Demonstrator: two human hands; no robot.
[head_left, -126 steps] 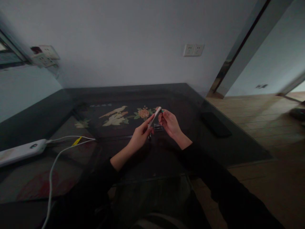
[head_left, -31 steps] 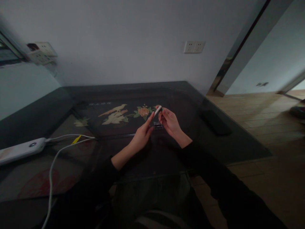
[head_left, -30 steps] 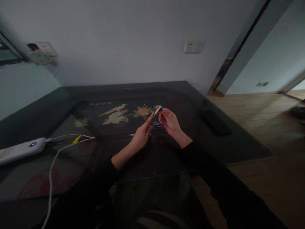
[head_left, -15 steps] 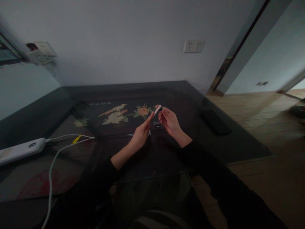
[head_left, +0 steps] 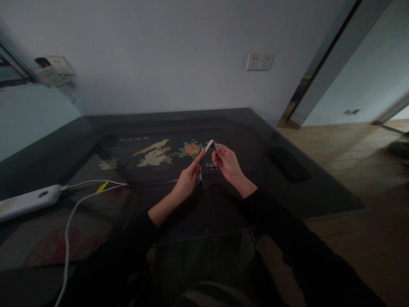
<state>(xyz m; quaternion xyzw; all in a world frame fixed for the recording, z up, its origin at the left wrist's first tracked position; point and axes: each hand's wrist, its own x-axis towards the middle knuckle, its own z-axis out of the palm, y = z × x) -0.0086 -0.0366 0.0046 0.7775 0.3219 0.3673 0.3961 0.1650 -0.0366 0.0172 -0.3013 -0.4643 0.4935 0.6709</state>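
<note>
My left hand (head_left: 188,178) is closed around a slim white handheld device (head_left: 208,147), seen nearly edge-on and tilted up to the right; its exact kind cannot be made out. My right hand (head_left: 228,164) pinches a small teal, battery-like cylinder (head_left: 216,146) between thumb and fingers, close beside the upper end of the white device. On the dark table under the hands lies a small clear pack (head_left: 211,168) with dark parts in it, between the two hands. A thin pale piece (head_left: 200,175) shows below my left fingers, partly hidden.
A black phone-like slab (head_left: 289,163) lies on the table (head_left: 319,196) to the right. At left are a white power strip (head_left: 30,201) and a white cable (head_left: 67,238) with a yellow tag (head_left: 102,187). Wall sockets (head_left: 260,62) sit behind the table.
The white device has shifted slightly left and its upper end stands apart from my right fingers. More of the teal cylinder shows in my right hand.
</note>
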